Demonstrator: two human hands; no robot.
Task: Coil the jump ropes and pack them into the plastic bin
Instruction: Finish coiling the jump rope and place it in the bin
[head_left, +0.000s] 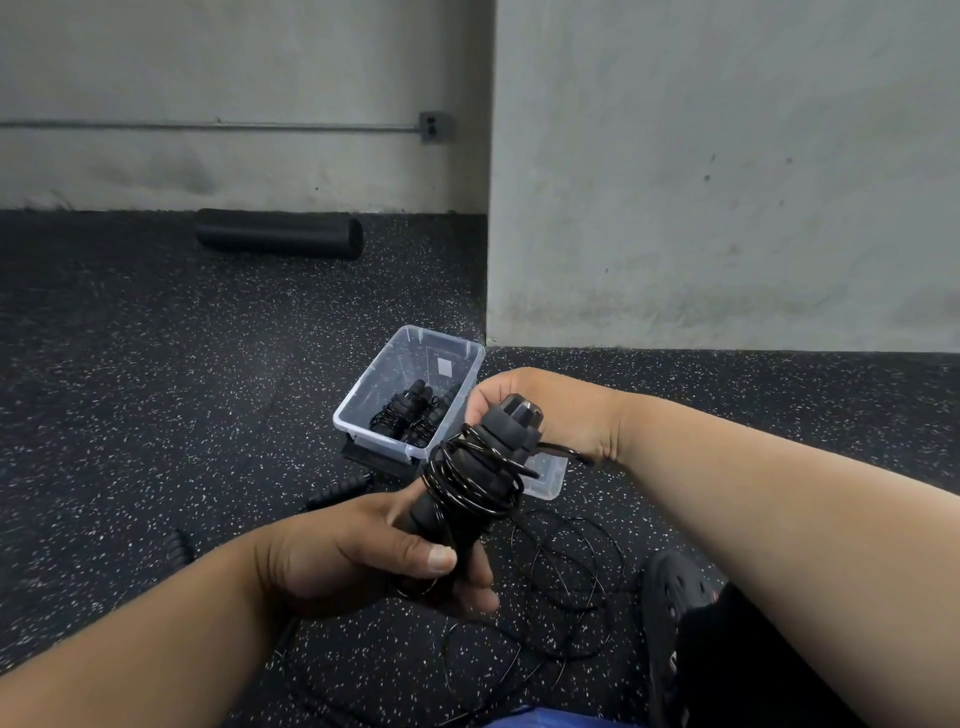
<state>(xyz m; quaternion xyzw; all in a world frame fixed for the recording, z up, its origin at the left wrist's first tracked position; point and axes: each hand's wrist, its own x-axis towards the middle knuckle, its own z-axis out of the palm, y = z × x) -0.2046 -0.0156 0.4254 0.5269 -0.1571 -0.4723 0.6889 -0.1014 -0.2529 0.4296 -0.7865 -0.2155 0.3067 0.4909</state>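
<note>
My left hand (358, 556) grips the lower end of a pair of black jump rope handles (485, 457) held together, with thin black cord wound around them. My right hand (550, 410) is curled round the cord beside the handles' top end. The loose rest of the cord (566, 566) lies in loops on the floor below. Behind the handles stands the clear plastic bin (363, 395), holding two coiled black jump ropes (415, 415).
Two more black handles (340, 488) (179, 545) lie on the speckled rubber floor to the left. The bin's clear lid (545, 480) lies beside it. A black foam roller (280, 240) rests by the far wall. My black shoe (675, 597) is at lower right.
</note>
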